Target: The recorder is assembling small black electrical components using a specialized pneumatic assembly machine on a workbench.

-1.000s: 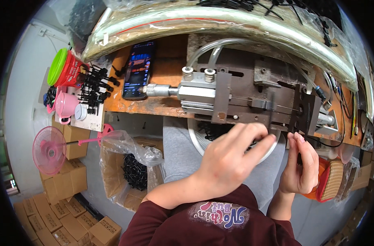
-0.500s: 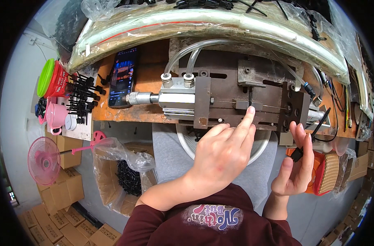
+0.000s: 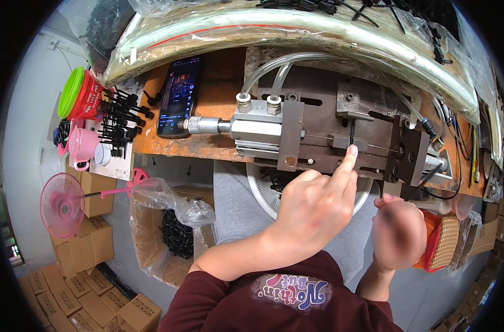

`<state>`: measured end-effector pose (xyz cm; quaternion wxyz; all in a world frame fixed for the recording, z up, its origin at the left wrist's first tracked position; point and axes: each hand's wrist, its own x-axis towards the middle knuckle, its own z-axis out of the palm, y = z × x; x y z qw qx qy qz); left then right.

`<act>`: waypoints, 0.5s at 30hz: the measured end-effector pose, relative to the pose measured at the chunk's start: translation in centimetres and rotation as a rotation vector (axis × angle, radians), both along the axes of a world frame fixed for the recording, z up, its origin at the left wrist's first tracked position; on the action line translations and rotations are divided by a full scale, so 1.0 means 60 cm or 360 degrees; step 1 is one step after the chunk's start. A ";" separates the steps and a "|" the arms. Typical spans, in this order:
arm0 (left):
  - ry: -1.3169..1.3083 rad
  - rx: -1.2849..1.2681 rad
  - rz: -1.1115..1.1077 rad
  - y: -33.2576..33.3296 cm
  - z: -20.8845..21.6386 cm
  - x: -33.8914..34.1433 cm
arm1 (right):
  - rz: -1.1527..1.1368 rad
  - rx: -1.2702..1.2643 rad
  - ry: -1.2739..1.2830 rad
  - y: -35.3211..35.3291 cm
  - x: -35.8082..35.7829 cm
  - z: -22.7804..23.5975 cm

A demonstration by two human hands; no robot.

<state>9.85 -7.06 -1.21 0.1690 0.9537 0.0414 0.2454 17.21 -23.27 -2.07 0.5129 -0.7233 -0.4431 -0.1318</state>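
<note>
My left hand (image 3: 318, 213) reaches over the machine with its index finger stretched out and the other fingers loosely bent. That fingertip touches the lower end of a thin black strip (image 3: 352, 131), which stands in the small dark metal block (image 3: 340, 143) at the middle of the fixture. To the right of the machine's front edge is my right hand (image 3: 398, 238), largely smeared. A black cable tie (image 3: 430, 176) sticks out beyond its fingers; the rest of the tie is a dark blur against the hand.
A silver air cylinder (image 3: 256, 133) with clear hoses lies left of the block. Beside it are a lit phone (image 3: 178, 97), black clip-like parts (image 3: 121, 122) and a pink cup (image 3: 84, 146). Below stand a pink fan (image 3: 63, 205) and a bag-lined box of black pieces (image 3: 177, 232).
My right hand has turned, and its fingers have curled in around the tie. My left fingertip stays at the block. The whole view has shifted slightly.
</note>
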 end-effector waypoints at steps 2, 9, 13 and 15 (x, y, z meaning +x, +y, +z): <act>0.0020 0.0002 0.0004 0.000 0.000 -0.002 | -0.0063 -0.0196 -0.0157 0.001 0.001 0.015; -0.0059 -0.0093 -0.0028 0.002 -0.006 -0.005 | -0.0104 -0.0156 -0.0096 0.019 -0.003 0.014; 0.0102 -0.0240 -0.0163 0.011 0.009 -0.029 | -0.0050 -0.0305 -0.0066 0.029 0.001 0.022; 0.0288 -0.0403 -0.0334 0.023 0.010 -0.056 | -0.0008 -0.0369 -0.0080 0.036 0.005 0.021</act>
